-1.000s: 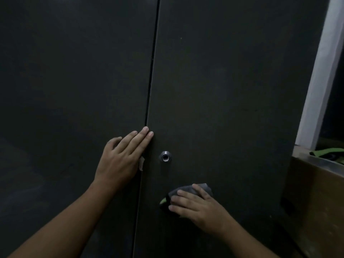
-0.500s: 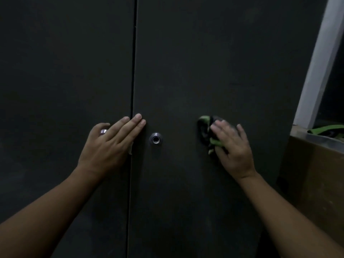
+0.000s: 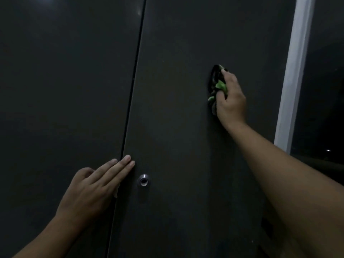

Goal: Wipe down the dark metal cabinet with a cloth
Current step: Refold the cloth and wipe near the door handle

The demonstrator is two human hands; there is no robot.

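One cloth point(image 3: 218, 86), gripped in the right hand point(image 3: 230, 102), presses the cabinet point(image 3: 175, 112); left hand point(image 3: 89, 189) lies flat

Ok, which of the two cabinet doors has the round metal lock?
The right door, the one the right hand presses the cloth against. Its silver lock sits just beside the centre seam; the left door shows none.

Right hand point(image 3: 230, 101) presses bunched cloth point(image 3: 216, 84) on cabinet point(image 3: 176, 108) door; left hand point(image 3: 93, 187) flat beside lock point(image 3: 143, 181)
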